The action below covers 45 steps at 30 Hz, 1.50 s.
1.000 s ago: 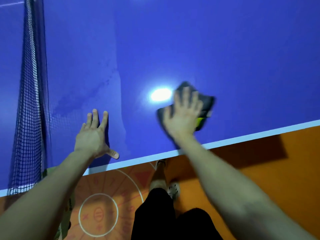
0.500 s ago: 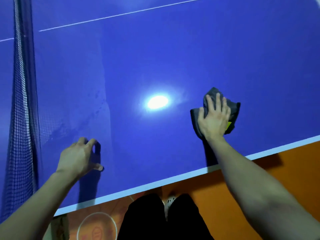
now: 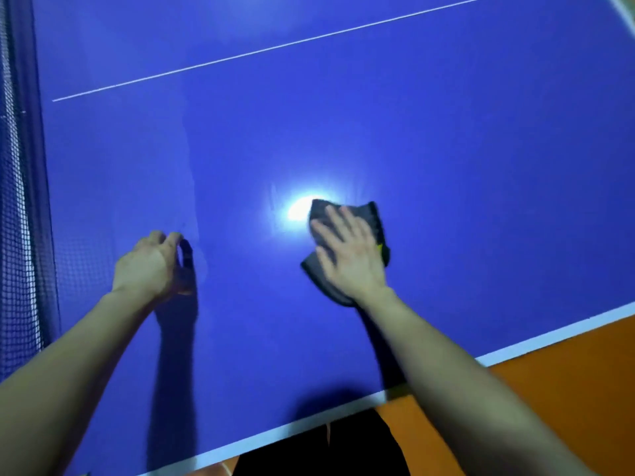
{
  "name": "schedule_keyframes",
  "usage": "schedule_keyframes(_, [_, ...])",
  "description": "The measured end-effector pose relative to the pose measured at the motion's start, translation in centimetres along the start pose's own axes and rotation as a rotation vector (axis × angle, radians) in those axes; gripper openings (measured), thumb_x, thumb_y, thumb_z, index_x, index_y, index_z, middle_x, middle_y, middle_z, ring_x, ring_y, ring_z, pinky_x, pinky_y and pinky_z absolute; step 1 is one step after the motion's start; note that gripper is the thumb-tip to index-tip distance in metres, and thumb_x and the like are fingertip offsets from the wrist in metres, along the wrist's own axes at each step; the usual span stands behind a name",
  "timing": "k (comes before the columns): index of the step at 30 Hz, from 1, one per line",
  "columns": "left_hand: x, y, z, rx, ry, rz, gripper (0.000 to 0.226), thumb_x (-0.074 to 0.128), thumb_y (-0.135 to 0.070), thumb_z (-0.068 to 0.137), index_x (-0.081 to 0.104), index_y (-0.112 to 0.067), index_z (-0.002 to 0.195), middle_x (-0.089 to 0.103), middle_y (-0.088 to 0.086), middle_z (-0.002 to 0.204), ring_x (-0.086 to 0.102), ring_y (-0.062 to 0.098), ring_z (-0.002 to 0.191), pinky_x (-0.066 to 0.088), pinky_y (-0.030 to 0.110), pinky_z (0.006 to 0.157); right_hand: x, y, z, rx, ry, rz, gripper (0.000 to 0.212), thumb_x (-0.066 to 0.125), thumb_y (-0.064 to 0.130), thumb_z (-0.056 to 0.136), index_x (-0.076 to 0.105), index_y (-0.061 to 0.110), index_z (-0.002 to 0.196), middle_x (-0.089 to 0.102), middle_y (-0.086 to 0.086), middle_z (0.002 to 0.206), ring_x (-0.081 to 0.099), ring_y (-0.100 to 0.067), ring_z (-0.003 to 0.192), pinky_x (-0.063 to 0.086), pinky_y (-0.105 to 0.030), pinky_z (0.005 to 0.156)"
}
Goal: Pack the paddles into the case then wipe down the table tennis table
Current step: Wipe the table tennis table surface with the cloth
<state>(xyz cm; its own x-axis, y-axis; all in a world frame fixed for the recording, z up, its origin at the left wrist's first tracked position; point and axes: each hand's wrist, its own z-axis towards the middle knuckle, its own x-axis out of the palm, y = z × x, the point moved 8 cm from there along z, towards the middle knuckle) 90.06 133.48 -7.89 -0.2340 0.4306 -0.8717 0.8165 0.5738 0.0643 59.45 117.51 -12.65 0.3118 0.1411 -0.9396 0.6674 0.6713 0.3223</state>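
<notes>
The blue table tennis table (image 3: 446, 139) fills most of the view. My right hand (image 3: 350, 255) lies flat on a dark grey cloth (image 3: 369, 214) with a yellow-green tag, pressing it onto the surface beside a bright light reflection (image 3: 297, 209). My left hand (image 3: 151, 264) rests on the table to the left, fingers curled under, holding nothing. No paddles or case are in view.
The net (image 3: 20, 218) runs along the left edge. A white centre line (image 3: 275, 48) crosses the far part of the table. The white table edge (image 3: 549, 334) runs in front of me, with orange floor (image 3: 567, 389) beyond it and my dark shorts (image 3: 326, 448) below.
My right hand slid the cloth to the right, then back left and further onto the table, next to the reflection. My left hand curled its fingers. I leaned further over the table.
</notes>
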Motion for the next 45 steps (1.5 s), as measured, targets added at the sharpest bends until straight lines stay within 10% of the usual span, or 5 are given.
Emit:
schedule_keyframes(7, [-0.6,0.8,4.8,0.006,0.059,-0.005,0.114,0.096,-0.04,0.04,0.039,-0.029,0.139,0.045,0.004,0.139,0.055,0.034,0.124,0.058,0.048,0.083,-3.1,-9.0,2.2,0.674,-0.103,-0.193,0.068,0.049,0.049,0.105,0.041,0.023,0.167,0.025,-0.009,0.18,0.021,-0.038,0.165,0.021,-0.063,0.13])
schedule_keyframes(16, [-0.6,5.5,14.0,0.002,0.066,-0.099,0.168,0.106,-0.05,0.021,0.022,-0.024,0.164,0.024,0.013,0.161,0.037,0.041,0.149,0.051,0.059,0.109,6.0,16.3,5.0,-0.318,0.209,0.061,0.058,0.052,0.046,0.108,0.049,0.026,0.163,0.027,-0.006,0.18,0.015,-0.034,0.168,0.018,-0.053,0.133])
schedule_keyframes(26, [-2.0,4.1,14.4,0.009,0.125,0.014,0.18,0.107,-0.056,0.033,-0.01,-0.034,0.169,-0.007,0.009,0.176,0.002,0.035,0.165,0.055,0.06,0.101,-1.5,-6.5,10.7,0.641,-0.135,-0.21,0.062,0.049,0.047,0.107,0.047,0.024,0.165,0.028,-0.008,0.179,0.024,-0.038,0.165,0.022,-0.061,0.13])
schedule_keyframes(36, [-3.1,3.3,13.6,0.012,0.115,0.055,0.178,0.104,-0.063,0.037,-0.013,-0.035,0.168,-0.008,0.009,0.177,0.005,0.03,0.165,0.055,0.052,0.1,6.0,13.9,15.0,-0.302,0.137,-0.019,0.054,0.051,0.041,0.109,0.052,0.028,0.161,0.032,-0.005,0.178,0.023,-0.032,0.166,0.023,-0.051,0.132])
schedule_keyframes(45, [-3.1,3.1,13.6,0.015,0.083,0.126,0.176,0.101,-0.068,0.036,-0.012,-0.036,0.167,-0.004,0.007,0.177,0.015,0.032,0.163,0.057,0.042,0.079,-0.6,-6.8,19.2,0.649,-0.174,-0.244,0.062,0.045,0.045,0.104,0.05,0.025,0.162,0.036,-0.01,0.175,0.03,-0.039,0.162,0.025,-0.061,0.128])
